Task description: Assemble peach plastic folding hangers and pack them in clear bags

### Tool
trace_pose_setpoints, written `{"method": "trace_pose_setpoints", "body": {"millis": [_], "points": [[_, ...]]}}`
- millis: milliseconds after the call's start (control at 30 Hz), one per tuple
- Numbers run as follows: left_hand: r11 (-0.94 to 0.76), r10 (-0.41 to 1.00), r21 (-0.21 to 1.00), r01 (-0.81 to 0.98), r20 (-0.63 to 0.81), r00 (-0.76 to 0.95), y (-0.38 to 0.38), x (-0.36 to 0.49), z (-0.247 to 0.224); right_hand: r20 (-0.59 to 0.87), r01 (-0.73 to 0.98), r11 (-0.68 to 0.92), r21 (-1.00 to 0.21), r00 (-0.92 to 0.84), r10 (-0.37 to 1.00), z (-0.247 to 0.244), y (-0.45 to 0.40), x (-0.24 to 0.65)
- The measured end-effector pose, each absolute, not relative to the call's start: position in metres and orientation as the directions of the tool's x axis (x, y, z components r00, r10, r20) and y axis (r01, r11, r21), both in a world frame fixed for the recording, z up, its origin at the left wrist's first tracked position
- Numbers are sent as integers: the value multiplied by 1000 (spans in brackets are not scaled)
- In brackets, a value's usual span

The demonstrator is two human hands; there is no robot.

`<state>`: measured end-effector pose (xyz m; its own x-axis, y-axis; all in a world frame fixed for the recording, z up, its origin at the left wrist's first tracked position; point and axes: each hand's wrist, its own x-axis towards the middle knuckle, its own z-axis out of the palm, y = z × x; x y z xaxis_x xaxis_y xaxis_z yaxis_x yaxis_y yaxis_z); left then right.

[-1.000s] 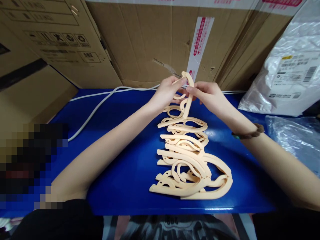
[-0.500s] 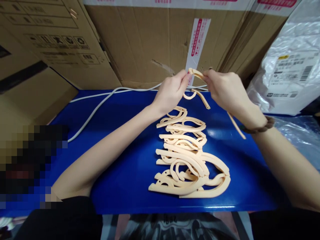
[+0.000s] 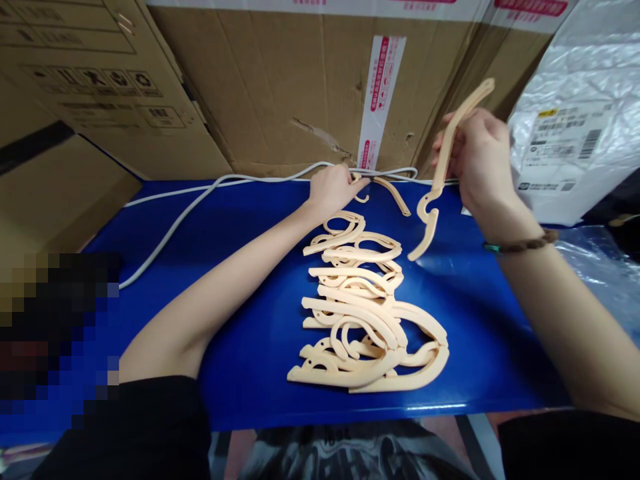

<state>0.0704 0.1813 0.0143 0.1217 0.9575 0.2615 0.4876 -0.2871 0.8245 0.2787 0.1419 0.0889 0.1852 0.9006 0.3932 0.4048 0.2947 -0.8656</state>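
Note:
In my right hand [image 3: 483,153], raised at the right, is a beige plastic folding hanger [image 3: 447,147]. Its long arm points up and its short jointed end hangs down. My left hand [image 3: 333,190] reaches to the back of the table, fingers closed at the hook end of another beige folding hanger [image 3: 395,195], which lies on the surface. Part of that hanger is hidden by the fingers. Several folded beige hangers [image 3: 360,253] lie in a column in front of my left hand, overlapping towards the table's front edge.
The blue table [image 3: 240,320] is backed by a large cardboard box [image 3: 280,87]. A white cable [image 3: 175,237] runs along the back and left. At the right stand a white wrapped package [image 3: 565,147] and clear plastic film [image 3: 600,280]. Another carton [image 3: 125,120] stands at the left.
My hands have moved apart. My right hand has gone up and right with the hanger, now turned upright. My left hand has let go of it and dropped to the hanger at the back.

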Motion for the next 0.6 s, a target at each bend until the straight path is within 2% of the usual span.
{"method": "trace_pose_setpoints", "body": {"millis": [67, 167, 233, 300, 433, 533, 600], "points": [[-244, 968, 875, 417, 193, 162, 172, 70, 25, 456, 380, 346, -858, 254, 853, 88, 145, 277], [-60, 915, 988, 143, -3, 403, 158, 70, 45, 548, 394, 425, -815, 282, 788, 88, 146, 274], [47, 872, 999, -22, -30, 488, 150, 68, 57, 610, 465, 459, -757, 250, 752, 87, 145, 273], [86, 896, 987, -134, -18, 445, 145, 64, 66, 661, 580, 460, -673, 192, 726, 87, 141, 273], [64, 950, 985, -163, -10, 313, 139, 57, 76, 680, 790, 418, -448, -3, 733, 87, 128, 270], [86, 937, 990, -111, -43, 345, 133, 56, 82, 575, 925, 352, -142, -212, 790, 87, 121, 258], [88, 927, 992, -90, -48, 372, 130, 57, 84, 469, 949, 312, 45, -296, 832, 86, 118, 249]]}}
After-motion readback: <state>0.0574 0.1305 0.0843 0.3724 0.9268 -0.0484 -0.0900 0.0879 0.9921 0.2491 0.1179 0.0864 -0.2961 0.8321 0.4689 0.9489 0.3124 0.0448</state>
